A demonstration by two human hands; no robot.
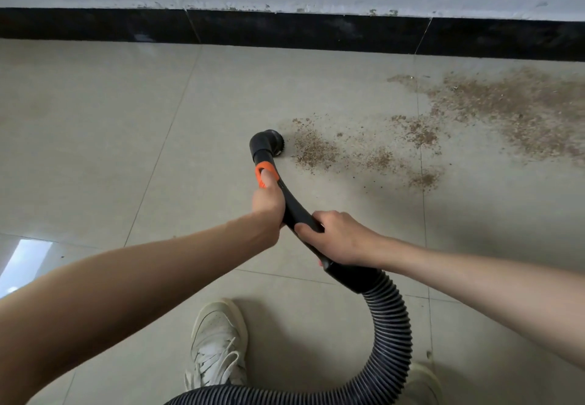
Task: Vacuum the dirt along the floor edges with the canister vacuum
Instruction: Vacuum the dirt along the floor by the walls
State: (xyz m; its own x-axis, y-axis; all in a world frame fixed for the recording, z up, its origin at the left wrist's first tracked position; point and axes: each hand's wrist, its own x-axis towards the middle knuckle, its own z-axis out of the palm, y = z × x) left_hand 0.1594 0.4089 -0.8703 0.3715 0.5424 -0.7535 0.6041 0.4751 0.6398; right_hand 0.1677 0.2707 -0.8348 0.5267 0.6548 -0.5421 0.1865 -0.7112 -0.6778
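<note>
Gripping the black handle (296,211), the left hand (268,203) and right hand (337,237) are clenching their fingers round it, the brush nozzle (269,143) touching the floor (126,126) beside the dirt (313,148).

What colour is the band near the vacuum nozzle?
Orange, seen in the head view: the band sits just behind the black nozzle.

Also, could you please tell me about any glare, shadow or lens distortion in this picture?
Head view: bright glare on the tiles at lower left; a soft shadow falls right of the right hand; the black baseboard bows from wide-angle distortion; the dirt looks sharp.
</note>
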